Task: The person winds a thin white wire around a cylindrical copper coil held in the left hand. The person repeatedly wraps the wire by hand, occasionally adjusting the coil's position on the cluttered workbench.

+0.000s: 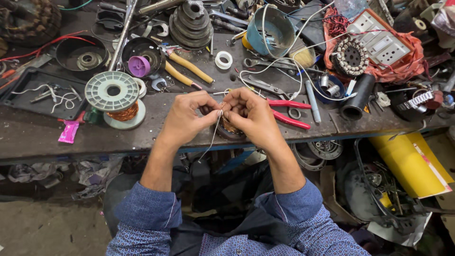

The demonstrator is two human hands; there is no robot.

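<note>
At the front edge of the work surface (118, 137), just right of the copper-wire spool (115, 97), my left hand (187, 116) and my right hand (249, 116) meet fingertip to fingertip. Both are curled nearly closed, pinching a thin pale cord (214, 132) whose loose end hangs down past the edge. Tucked under my right hand is a small copper coil winding (229, 127), mostly hidden by my fingers.

Right of the spool and past my hands lie red-handled pliers (289, 114). Behind the spool, a round black housing (142, 54) holds a purple plastic bobbin (139, 66). Left of the spool, a shallow black tray (28, 87) carries bits of white wire and small metal pieces. Further left and behind, another round black housing (80, 52) has a bearing-like ring at its centre. Far right of the spool, behind my hands, a blue metal can (271, 31) lies tipped on its side with white wires running through its mouth. A roll of white tape (223, 60) sits between the can and the spool.
</note>
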